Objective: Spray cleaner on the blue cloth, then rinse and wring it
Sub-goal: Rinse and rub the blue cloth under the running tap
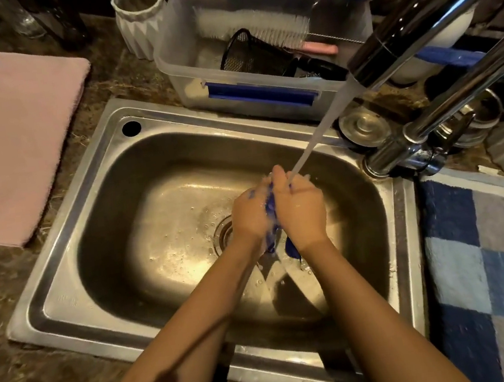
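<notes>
Steel sink (82,167) — blue cloth (270,204) between left hand (249,215) and right hand (302,207)

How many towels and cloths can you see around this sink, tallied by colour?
Pink towel: 1
Blue-and-grey checked towel: 1
Blue cloth, held between left hand and right hand: 1
Total: 3

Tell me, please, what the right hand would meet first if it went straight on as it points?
The right hand, holding the blue cloth, points toward the sink's far wall. It would likely meet the water stream at its fingertips first, then that wall; depth is unclear.
</notes>
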`<state>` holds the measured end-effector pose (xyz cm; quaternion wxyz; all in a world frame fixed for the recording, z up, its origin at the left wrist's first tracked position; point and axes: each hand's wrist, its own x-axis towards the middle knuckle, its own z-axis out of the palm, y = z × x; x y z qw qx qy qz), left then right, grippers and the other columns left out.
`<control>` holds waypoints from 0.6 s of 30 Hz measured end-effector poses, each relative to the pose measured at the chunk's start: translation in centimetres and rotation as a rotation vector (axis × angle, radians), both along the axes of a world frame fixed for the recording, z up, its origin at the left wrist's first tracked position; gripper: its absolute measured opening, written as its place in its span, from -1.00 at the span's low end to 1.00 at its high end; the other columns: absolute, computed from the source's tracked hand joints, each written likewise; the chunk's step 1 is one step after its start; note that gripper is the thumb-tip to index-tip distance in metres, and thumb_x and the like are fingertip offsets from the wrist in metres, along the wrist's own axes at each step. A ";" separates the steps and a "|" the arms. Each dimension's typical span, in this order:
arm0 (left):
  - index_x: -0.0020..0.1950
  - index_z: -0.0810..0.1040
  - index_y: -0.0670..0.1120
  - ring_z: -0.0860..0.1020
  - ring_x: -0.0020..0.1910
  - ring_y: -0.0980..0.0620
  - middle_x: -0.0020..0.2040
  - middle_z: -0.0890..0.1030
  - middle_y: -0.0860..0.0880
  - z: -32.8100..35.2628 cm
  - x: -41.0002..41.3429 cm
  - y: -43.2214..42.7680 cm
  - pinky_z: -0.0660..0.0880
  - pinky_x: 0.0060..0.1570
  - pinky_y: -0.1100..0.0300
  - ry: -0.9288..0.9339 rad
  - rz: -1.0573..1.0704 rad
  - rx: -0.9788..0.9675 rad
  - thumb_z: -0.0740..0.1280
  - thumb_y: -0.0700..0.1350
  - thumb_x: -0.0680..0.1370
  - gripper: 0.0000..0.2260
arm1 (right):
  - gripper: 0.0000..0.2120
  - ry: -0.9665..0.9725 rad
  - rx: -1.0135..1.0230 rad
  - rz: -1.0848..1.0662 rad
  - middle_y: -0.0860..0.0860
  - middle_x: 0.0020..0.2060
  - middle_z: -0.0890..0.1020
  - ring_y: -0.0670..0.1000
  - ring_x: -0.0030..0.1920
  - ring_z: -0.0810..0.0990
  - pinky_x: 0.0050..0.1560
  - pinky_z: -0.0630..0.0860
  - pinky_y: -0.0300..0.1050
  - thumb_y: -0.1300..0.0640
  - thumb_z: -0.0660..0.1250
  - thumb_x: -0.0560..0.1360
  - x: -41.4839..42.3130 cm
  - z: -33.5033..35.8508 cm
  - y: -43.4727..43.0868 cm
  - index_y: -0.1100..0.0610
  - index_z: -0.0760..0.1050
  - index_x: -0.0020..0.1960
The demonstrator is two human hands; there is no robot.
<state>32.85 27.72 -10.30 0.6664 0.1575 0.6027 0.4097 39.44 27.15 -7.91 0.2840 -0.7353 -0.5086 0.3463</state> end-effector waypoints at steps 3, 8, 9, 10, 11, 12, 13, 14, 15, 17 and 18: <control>-0.18 0.50 -0.12 0.50 -0.26 -0.01 -0.27 0.53 -0.08 0.0 0.4 -0.7 0.49 -0.18 0.14 0.144 -0.065 0.049 0.18 -0.09 0.61 -0.78 | -0.66 -0.105 -0.097 -0.038 0.28 0.00 0.57 0.27 0.07 0.52 0.07 0.42 0.10 0.18 -0.03 0.61 0.6 -0.4 2.1 0.32 0.47 0.06; -0.11 0.51 -0.05 0.53 -0.23 0.02 -0.21 0.56 -0.05 0.6 -0.6 -0.3 0.50 -0.13 0.15 0.219 -0.206 0.138 0.18 -0.02 0.61 -0.81 | -0.61 0.167 -0.207 -0.218 0.16 -0.17 0.61 0.19 -0.06 0.59 0.03 0.51 0.15 -0.11 0.10 0.57 1.0 -3.2 2.7 0.02 0.45 -0.35; -0.10 0.51 -0.03 0.54 -0.20 0.02 -0.19 0.57 -0.05 0.9 -0.8 -0.2 0.51 -0.09 0.14 0.196 -0.221 0.144 0.19 0.00 0.61 -0.82 | -0.60 0.237 -0.250 -0.224 0.15 -0.18 0.62 0.17 -0.08 0.59 0.05 0.52 0.15 -0.17 0.11 0.55 1.1 -3.7 2.7 0.02 0.46 -0.34; -0.09 0.52 -0.02 0.55 -0.18 0.01 -0.17 0.58 -0.05 1.0 -1.0 0.0 0.51 -0.06 0.11 0.141 -0.213 0.144 0.21 0.01 0.59 -0.83 | -0.59 0.327 -0.285 -0.228 0.12 -0.23 0.62 0.13 -0.11 0.59 0.05 0.52 0.11 -0.21 0.12 0.54 1.4 -3.9 2.5 0.01 0.46 -0.33; -0.10 0.53 -0.02 0.56 -0.18 0.01 -0.17 0.59 -0.05 1.1 -1.2 0.1 0.52 -0.03 0.10 0.070 -0.192 0.131 0.24 0.02 0.58 -0.84 | -0.59 0.427 -0.311 -0.215 0.07 -0.30 0.62 0.08 -0.17 0.59 0.01 0.52 0.02 -0.23 0.12 0.54 1.8 -4.0 2.1 0.01 0.47 -0.31; -0.10 0.54 -0.04 0.56 -0.18 0.01 -0.17 0.59 -0.06 1.0 -1.4 0.2 0.52 -0.03 0.09 0.005 -0.170 0.118 0.26 0.02 0.57 -0.84 | -0.57 0.514 -0.336 -0.188 0.02 -0.35 0.62 0.03 -0.21 0.58 -0.04 0.52 -0.08 -0.23 0.10 0.55 2.1 -4.3 1.6 0.03 0.48 -0.28; -0.10 0.54 -0.05 0.56 -0.19 0.01 -0.18 0.59 -0.06 0.9 -1.7 0.3 0.53 -0.04 0.11 -0.043 -0.156 0.103 0.28 0.02 0.55 -0.84 | -0.54 0.577 -0.364 -0.129 0.02 -0.34 0.65 0.01 -0.19 0.60 -0.04 0.52 -0.14 -0.23 0.06 0.56 2.4 -4.4 1.1 0.06 0.51 -0.23; -0.09 0.53 -0.07 0.57 -0.21 0.01 -0.18 0.59 -0.06 0.7 -2.0 0.3 0.54 -0.08 0.14 -0.074 -0.149 0.095 0.31 0.01 0.54 -0.84 | -0.50 0.620 -0.401 -0.061 0.05 -0.25 0.69 0.03 -0.11 0.63 0.03 0.53 -0.13 -0.25 0.01 0.55 2.7 -4.6 0.5 0.08 0.55 -0.15; -0.07 0.52 -0.07 0.58 -0.22 0.02 -0.18 0.60 -0.07 0.4 -2.3 0.4 0.55 -0.13 0.17 -0.091 -0.141 0.091 0.33 0.00 0.52 -0.85 | -0.49 0.665 -0.423 -0.014 0.11 -0.11 0.69 0.05 -0.01 0.64 0.11 0.54 -0.08 -0.26 0.00 0.55 3.1 -5.0 -0.1 0.09 0.56 -0.05; -0.02 0.50 -0.06 0.59 -0.21 0.02 -0.12 0.60 -0.09 -0.2 -2.9 0.6 0.55 -0.18 0.19 -0.101 -0.118 0.107 0.38 -0.04 0.48 -0.84 | -0.67 0.853 -0.425 0.005 0.13 0.05 0.64 0.03 0.06 0.63 0.11 0.56 -0.10 -0.10 0.09 0.58 4.2 -5.3 -1.1 0.05 0.50 0.13; 0.01 0.50 -0.06 0.60 -0.18 0.02 -0.07 0.60 -0.09 -0.6 -3.3 0.8 0.55 -0.16 0.20 -0.081 -0.113 0.122 0.41 -0.07 0.46 -0.82 | -0.78 0.949 -0.407 -0.002 0.12 0.09 0.61 0.01 0.03 0.64 0.03 0.59 -0.14 0.04 0.17 0.57 4.7 -5.3 -1.3 0.02 0.46 0.19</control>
